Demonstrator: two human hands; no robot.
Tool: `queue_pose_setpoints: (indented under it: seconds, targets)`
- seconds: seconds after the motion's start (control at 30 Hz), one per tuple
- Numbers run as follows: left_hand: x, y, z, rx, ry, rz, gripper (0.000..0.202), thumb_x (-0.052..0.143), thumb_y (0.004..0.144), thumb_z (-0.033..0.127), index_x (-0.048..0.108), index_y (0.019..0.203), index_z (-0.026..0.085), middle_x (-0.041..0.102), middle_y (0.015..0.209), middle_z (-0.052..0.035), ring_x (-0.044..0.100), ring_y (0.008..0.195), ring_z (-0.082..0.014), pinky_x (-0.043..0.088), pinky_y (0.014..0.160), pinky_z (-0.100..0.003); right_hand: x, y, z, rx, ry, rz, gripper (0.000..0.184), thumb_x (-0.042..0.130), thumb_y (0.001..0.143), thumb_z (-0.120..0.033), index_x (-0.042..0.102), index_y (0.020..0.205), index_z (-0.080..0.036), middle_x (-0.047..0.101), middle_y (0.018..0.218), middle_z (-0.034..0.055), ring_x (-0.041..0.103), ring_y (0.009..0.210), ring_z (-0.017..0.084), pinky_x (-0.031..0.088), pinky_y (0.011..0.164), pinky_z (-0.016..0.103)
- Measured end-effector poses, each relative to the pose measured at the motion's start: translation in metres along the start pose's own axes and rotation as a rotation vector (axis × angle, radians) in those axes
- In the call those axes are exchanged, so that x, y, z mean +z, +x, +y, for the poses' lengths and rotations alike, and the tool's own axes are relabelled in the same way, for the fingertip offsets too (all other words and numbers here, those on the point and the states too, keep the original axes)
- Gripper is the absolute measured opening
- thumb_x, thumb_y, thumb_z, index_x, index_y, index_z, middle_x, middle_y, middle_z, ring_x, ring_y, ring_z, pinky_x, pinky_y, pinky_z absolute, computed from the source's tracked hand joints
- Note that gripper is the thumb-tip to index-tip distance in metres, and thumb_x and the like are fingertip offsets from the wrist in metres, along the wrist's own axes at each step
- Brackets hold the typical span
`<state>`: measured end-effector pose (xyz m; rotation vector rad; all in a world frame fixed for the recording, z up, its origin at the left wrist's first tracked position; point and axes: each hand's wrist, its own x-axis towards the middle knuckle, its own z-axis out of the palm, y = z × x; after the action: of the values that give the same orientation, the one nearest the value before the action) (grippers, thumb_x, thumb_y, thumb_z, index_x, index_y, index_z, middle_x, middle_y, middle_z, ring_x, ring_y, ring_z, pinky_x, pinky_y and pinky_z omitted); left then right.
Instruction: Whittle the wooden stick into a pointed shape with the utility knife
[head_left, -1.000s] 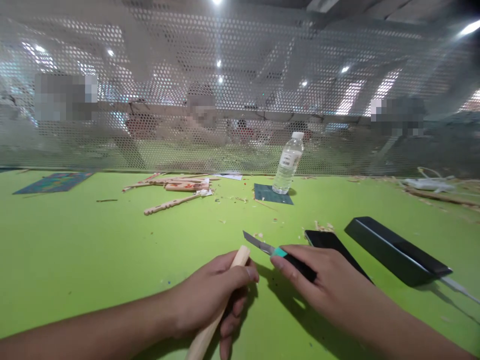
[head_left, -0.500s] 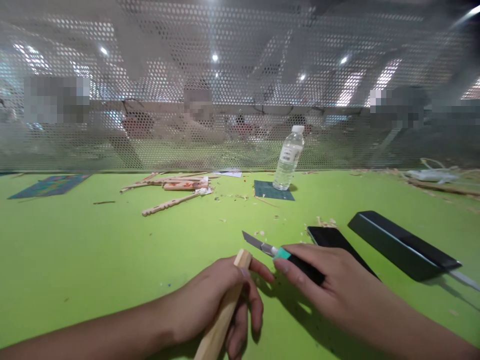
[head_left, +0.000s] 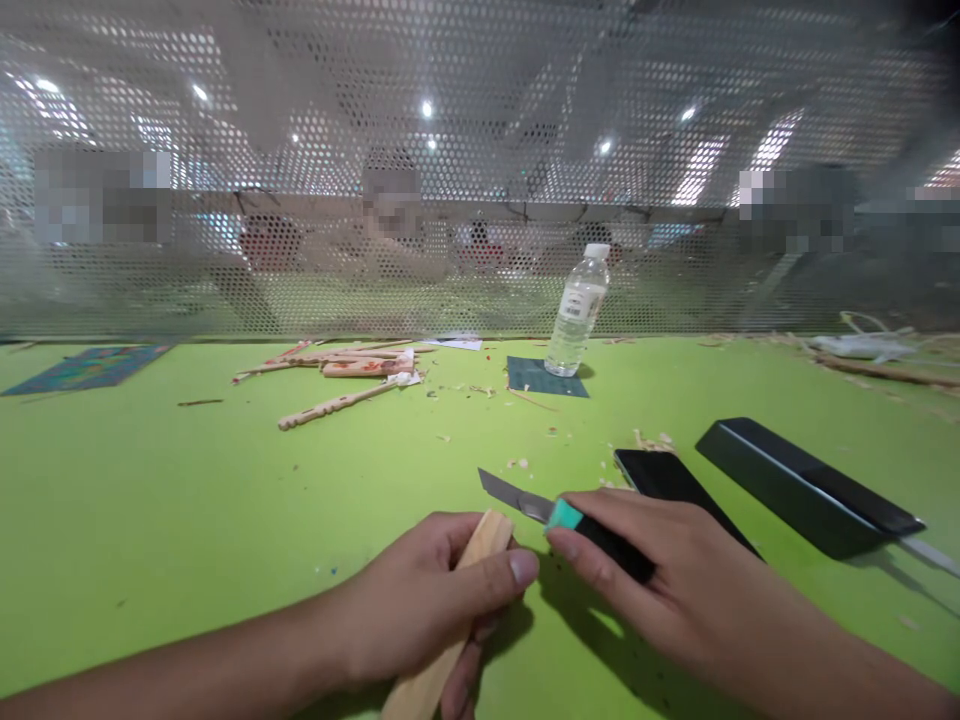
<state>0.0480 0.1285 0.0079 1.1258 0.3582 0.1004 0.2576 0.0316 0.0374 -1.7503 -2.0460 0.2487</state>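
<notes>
My left hand is closed round a pale wooden stick, its thumb lying across the wood just below the upper end. The stick's top end points away from me and its lower part runs out of view at the bottom edge. In my right hand is a utility knife with a black and teal handle. Its bare blade points left, just beyond the end of the stick and apart from it. Both hands are over the green table.
Right of my right hand lie a black phone and a long black box with a cable. Farther back stand a water bottle on a dark sheet and several carved sticks. A perforated screen closes the far side; people sit behind it.
My left fingers have shifted from a loose hold to a closed grip, the thumb now across the stick. The stick has turned slightly. The knife has barely moved.
</notes>
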Motion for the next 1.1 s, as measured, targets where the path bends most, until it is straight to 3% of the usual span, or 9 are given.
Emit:
queue_pose_setpoints:
  seconds: [0.1, 0.17, 0.33, 0.6, 0.87, 1.1]
  targets:
    - [0.003, -0.002, 0.001, 0.003, -0.010, 0.049, 0.041, 0.066, 0.095, 0.058, 0.050, 0.086, 0.021, 0.048, 0.046, 0.0120, 0.045, 0.028, -0.0060, 0.045, 0.036, -0.015, -0.001, -0.002, -0.002, -0.037, -0.008, -0.013, 0.030, 0.045, 0.107, -0.042, 0.068, 0.108, -0.023, 0.076, 0.099, 0.0055, 0.072, 0.088, 0.022, 0.051, 0.076, 0.034]
    - [0.003, -0.003, 0.002, -0.011, 0.000, 0.068, 0.042, 0.069, 0.092, 0.059, 0.050, 0.086, 0.021, 0.046, 0.048, 0.0127, 0.046, 0.028, -0.0057, 0.045, 0.036, -0.015, -0.002, -0.003, -0.005, -0.058, -0.005, -0.087, 0.029, 0.044, 0.107, -0.040, 0.068, 0.104, -0.023, 0.074, 0.094, 0.0044, 0.070, 0.083, 0.021, 0.050, 0.072, 0.033]
    - [0.001, -0.003, 0.003, -0.032, 0.028, 0.030, 0.039, 0.069, 0.093, 0.056, 0.055, 0.088, 0.020, 0.050, 0.046, 0.0117, 0.048, 0.028, -0.0071, 0.044, 0.035, -0.015, -0.003, -0.002, -0.010, -0.089, -0.009, -0.225, 0.026, 0.046, 0.107, -0.037, 0.067, 0.100, -0.022, 0.072, 0.092, 0.0042, 0.068, 0.083, 0.021, 0.051, 0.073, 0.035]
    - [0.004, 0.000, -0.001, -0.017, 0.033, 0.095, 0.050, 0.065, 0.093, 0.058, 0.046, 0.066, 0.021, 0.046, 0.038, 0.0091, 0.046, 0.025, -0.0083, 0.042, 0.033, -0.016, 0.007, -0.006, -0.005, -0.142, -0.056, -0.149, 0.035, 0.037, 0.111, -0.042, 0.065, 0.109, -0.022, 0.072, 0.092, 0.0054, 0.070, 0.081, 0.022, 0.053, 0.071, 0.035]
    - [0.006, -0.001, 0.000, -0.039, 0.030, 0.136, 0.048, 0.068, 0.091, 0.056, 0.049, 0.067, 0.020, 0.048, 0.038, 0.0087, 0.047, 0.027, -0.0081, 0.049, 0.037, -0.018, 0.010, -0.009, -0.010, -0.162, -0.105, -0.050, 0.033, 0.035, 0.112, -0.039, 0.063, 0.108, -0.022, 0.075, 0.093, 0.0044, 0.073, 0.079, 0.020, 0.054, 0.067, 0.033]
    - [0.010, 0.003, -0.001, -0.035, -0.001, 0.179, 0.050, 0.057, 0.097, 0.060, 0.052, 0.070, 0.019, 0.049, 0.042, 0.0081, 0.046, 0.028, -0.0070, 0.046, 0.035, -0.016, 0.012, -0.008, -0.011, -0.081, -0.167, -0.035, 0.033, 0.037, 0.112, -0.040, 0.065, 0.109, -0.022, 0.075, 0.095, 0.0058, 0.074, 0.080, 0.023, 0.055, 0.066, 0.036]
